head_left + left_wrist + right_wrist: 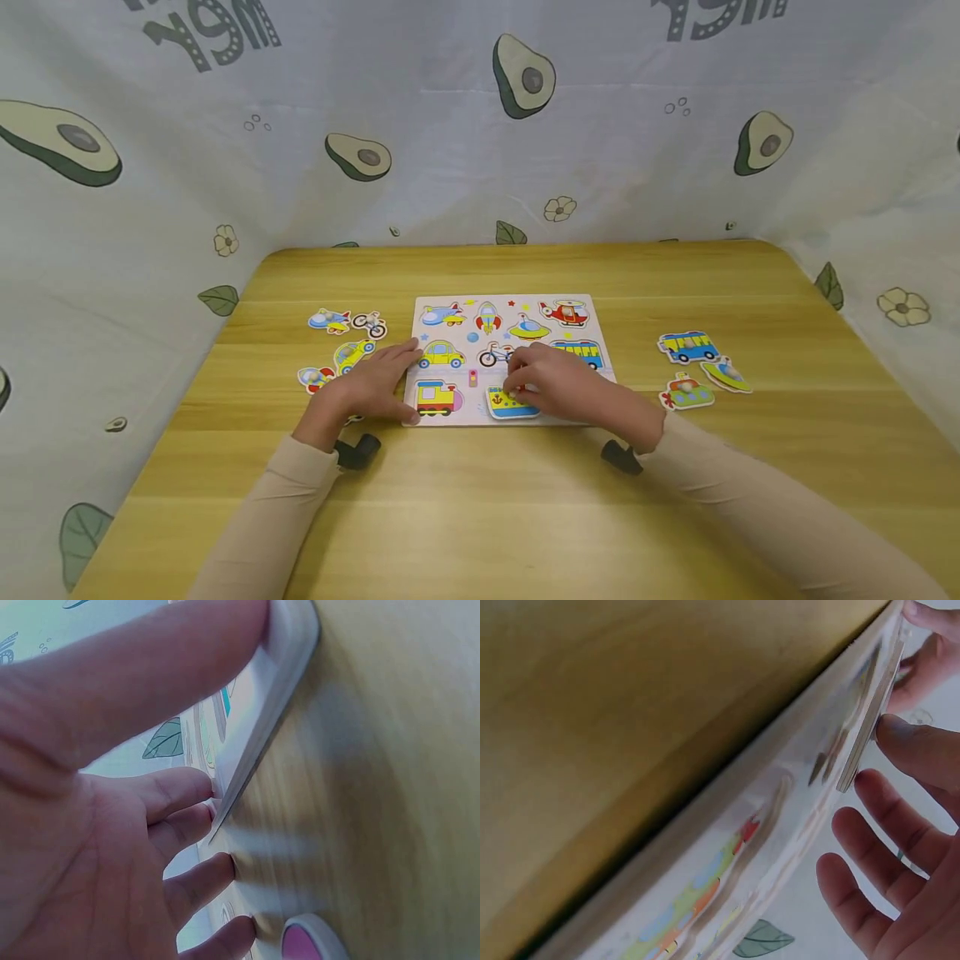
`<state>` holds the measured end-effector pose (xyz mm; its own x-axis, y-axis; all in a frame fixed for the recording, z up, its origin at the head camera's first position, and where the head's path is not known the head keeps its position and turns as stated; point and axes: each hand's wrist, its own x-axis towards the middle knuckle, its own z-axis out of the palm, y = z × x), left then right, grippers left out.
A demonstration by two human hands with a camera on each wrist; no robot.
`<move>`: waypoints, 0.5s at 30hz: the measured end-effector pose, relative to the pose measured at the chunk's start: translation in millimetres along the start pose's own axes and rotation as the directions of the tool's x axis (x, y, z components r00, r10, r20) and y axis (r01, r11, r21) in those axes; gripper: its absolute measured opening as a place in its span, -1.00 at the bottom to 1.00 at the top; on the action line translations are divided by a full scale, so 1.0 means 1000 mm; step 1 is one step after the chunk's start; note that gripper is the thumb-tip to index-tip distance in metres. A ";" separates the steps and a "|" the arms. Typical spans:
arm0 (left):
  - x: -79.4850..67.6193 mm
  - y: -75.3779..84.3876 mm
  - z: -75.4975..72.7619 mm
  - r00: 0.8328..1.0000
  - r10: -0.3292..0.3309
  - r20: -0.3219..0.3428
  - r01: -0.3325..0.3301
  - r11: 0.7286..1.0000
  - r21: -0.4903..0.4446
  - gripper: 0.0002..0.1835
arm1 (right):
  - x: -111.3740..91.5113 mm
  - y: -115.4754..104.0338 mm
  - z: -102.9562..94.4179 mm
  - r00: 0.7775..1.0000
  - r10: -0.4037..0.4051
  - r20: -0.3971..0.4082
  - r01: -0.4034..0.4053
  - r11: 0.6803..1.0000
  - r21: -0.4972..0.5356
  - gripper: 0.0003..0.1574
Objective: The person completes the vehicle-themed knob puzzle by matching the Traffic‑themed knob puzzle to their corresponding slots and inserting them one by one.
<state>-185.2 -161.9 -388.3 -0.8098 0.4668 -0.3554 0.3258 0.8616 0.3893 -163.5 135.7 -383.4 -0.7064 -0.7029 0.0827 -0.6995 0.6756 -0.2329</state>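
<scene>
Right hand [558, 383] pinching yellow-blue ship piece [512, 405] at bottom row of board [468, 419], right of train [435, 400]. Left hand [373, 385] spread, fingers at board's left edge. Piece probably light, stiff, painted face maybe slick. Best hold: centre knob, if any; fingers hide it

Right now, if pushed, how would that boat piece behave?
The boat piece is probably stiff: its edge looks straight in the right wrist view. It's small and thin, so likely light. Being flat, it should slide rather than roll.
</scene>
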 end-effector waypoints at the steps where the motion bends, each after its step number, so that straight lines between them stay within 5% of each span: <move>1: 0.000 0.000 0.000 1.000 0.000 -0.001 0.000 1.000 0.002 0.09 | 0.000 -0.001 0.001 1.000 0.004 0.005 -0.004 1.000 -0.003 -0.90; 15: -0.001 0.000 0.000 1.000 0.015 -0.008 -0.015 1.000 0.021 0.08 | 0.003 -0.006 0.007 0.995 0.084 0.055 -0.083 0.996 -0.009 -0.89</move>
<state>-184.5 -162.2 -388.0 -0.8087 0.4782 -0.3426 0.3480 0.8584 0.3770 -160.7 128.5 -388.8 -0.7556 -0.6549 0.0097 -0.6391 0.7339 -0.2300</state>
